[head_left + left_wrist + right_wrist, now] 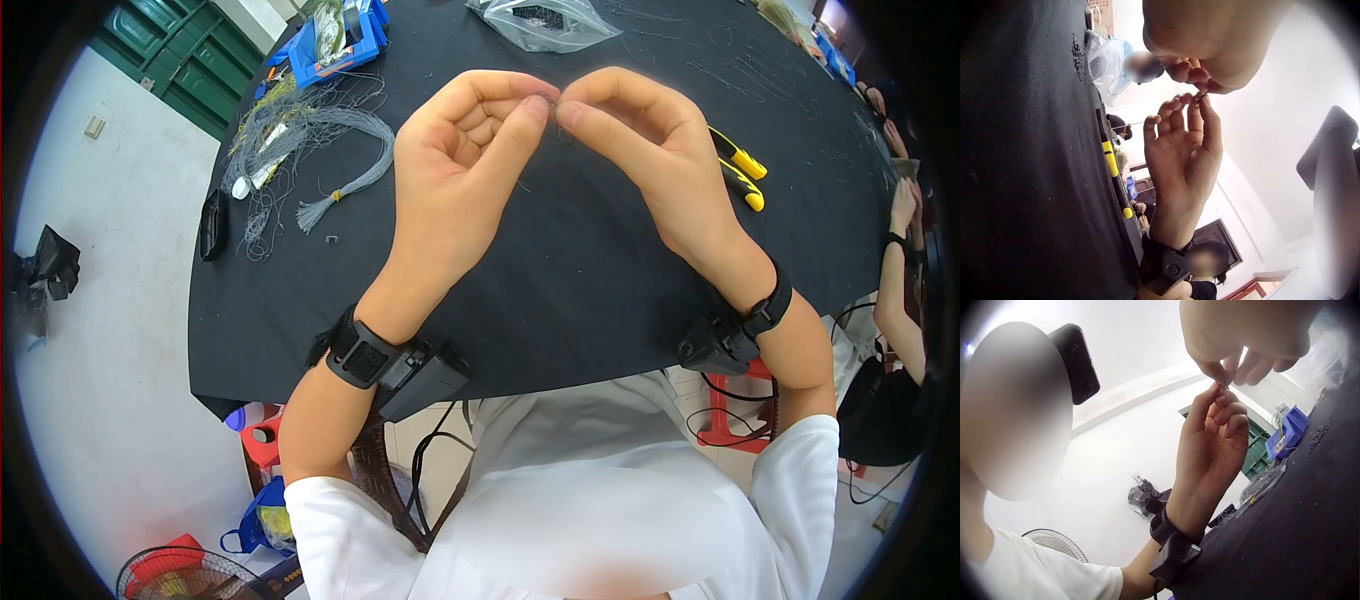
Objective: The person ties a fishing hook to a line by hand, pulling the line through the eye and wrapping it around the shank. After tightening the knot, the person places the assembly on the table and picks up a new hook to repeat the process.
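Observation:
My left hand [455, 165] and right hand [665, 155] meet fingertip to fingertip above the black-covered table [570, 300]. Between thumb and forefinger each hand pinches a small, dark, curved hook-like piece [1198, 98], mostly hidden by the fingertips. A fine strand hangs below the fingers in the head view. In the right wrist view the left hand's other fingers are loosely curled. Right of my right hand lie pliers with yellow and black handles [745, 160]. On the left side lies a bundle of thin grey line [360, 165], tied with a yellow band.
A blue bin [345, 55] stands at the back left. A clear plastic bag [575, 35] with dark small pieces lies at the far edge. A black case [213, 225] sits at the left edge. Loose strands lie at the back right. Other people sit on the right.

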`<state>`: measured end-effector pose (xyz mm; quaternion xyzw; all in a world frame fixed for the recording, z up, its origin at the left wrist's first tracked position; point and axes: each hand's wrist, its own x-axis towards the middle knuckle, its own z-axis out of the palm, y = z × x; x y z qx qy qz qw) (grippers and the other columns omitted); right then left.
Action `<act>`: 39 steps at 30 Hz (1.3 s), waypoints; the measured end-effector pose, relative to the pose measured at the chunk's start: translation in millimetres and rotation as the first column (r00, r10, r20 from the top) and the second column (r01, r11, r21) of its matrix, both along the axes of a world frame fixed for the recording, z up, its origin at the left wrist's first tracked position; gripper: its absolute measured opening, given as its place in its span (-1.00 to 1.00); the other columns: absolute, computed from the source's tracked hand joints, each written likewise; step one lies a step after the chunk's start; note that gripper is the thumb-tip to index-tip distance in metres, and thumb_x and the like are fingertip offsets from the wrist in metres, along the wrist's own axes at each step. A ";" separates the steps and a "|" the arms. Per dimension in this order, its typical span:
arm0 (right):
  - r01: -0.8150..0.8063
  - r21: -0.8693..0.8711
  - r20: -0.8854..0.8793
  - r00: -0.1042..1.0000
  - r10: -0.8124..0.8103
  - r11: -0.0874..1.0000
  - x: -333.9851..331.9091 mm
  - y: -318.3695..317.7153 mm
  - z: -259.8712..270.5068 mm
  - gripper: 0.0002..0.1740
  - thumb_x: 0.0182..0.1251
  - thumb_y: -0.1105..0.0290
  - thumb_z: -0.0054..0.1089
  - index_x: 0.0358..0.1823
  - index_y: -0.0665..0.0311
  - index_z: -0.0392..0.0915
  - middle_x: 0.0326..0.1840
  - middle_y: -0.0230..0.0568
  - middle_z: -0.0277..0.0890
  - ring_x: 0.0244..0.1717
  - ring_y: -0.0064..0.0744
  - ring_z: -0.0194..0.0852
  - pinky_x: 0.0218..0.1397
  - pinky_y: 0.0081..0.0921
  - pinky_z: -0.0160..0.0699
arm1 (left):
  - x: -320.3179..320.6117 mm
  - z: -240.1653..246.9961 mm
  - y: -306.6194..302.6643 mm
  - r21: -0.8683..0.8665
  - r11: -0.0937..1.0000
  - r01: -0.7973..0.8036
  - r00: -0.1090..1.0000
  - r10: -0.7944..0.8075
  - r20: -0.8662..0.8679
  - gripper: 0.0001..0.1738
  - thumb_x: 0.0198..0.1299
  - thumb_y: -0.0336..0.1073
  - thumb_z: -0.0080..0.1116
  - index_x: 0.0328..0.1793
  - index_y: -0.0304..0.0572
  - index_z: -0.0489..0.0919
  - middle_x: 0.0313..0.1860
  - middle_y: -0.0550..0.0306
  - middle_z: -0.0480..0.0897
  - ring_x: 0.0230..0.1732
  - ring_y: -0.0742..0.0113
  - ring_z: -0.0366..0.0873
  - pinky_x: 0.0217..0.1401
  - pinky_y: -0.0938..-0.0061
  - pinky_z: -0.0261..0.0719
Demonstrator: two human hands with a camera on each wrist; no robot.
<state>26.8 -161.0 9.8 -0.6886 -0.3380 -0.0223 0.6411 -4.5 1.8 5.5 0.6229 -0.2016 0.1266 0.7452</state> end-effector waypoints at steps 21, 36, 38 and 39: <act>0.064 0.025 0.116 0.991 -0.066 0.998 3.1 2.3 -5.2 -0.81 0.18 0.31 0.14 -0.29 0.28 0.56 -0.36 -0.42 0.54 -0.32 -0.70 0.43 -0.30 -0.72 0.27 | -3.7 2.2 -3.8 -0.015 0.999 -0.037 0.996 0.035 -0.077 -0.82 0.23 -0.31 -0.03 -0.14 -0.27 0.44 -0.45 0.29 0.44 -0.52 0.68 0.23 -0.48 0.77 0.16; 0.151 0.076 0.146 0.976 -0.161 0.986 6.1 2.1 -9.7 -0.82 0.18 0.31 0.13 -0.29 0.24 0.56 -0.34 -0.46 0.55 -0.30 -0.68 0.45 -0.25 -0.67 0.27 | -1.7 2.5 -3.6 0.060 0.996 -0.062 0.992 0.068 -0.110 -0.81 0.18 -0.32 0.09 -0.20 -0.32 0.51 -0.42 0.17 0.59 -0.47 0.61 0.48 -0.48 0.78 0.36; 0.162 0.071 0.131 0.977 -0.170 0.984 6.4 1.2 -8.9 -0.81 0.18 0.30 0.13 -0.28 0.25 0.56 -0.35 -0.45 0.55 -0.30 -0.69 0.45 -0.26 -0.68 0.26 | -2.2 2.9 -3.3 0.090 0.994 -0.053 0.991 0.064 -0.121 -0.81 0.17 -0.32 0.11 -0.21 -0.33 0.52 -0.41 0.16 0.60 -0.46 0.60 0.50 -0.47 0.77 0.37; 0.145 0.076 0.112 0.982 -0.153 0.986 6.0 1.2 -8.4 -0.81 0.19 0.30 0.13 -0.28 0.25 0.56 -0.35 -0.44 0.54 -0.30 -0.69 0.45 -0.26 -0.68 0.26 | -2.3 2.9 -3.5 0.090 0.995 -0.043 0.991 0.055 -0.125 -0.81 0.17 -0.32 0.11 -0.21 -0.33 0.52 -0.42 0.16 0.60 -0.46 0.60 0.50 -0.47 0.77 0.37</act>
